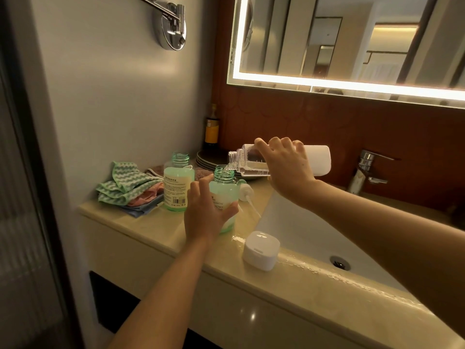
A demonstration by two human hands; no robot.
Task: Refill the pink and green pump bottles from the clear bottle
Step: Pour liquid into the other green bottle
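At frame centre, the right grip (286, 167) tips the clear bottle (249, 161) over a green bottle (225, 190), liquid running between; the left grip (206, 215) steadies it on the surface (141, 222).

- I have bare bench (151, 222) along the front edge, ahead of the cloths (128, 187).
- The back left is crowded: far green bottle (177, 183), plates (205, 157), and dark bottle (211, 127) against the wall.
- The tilted clear bottle (251, 163) closes off the near green bottle (225, 191) from above.
- A white cap (261, 250) sits on the rim beside the sink (302, 230). The basin itself is open, with the tap (367, 170) behind.
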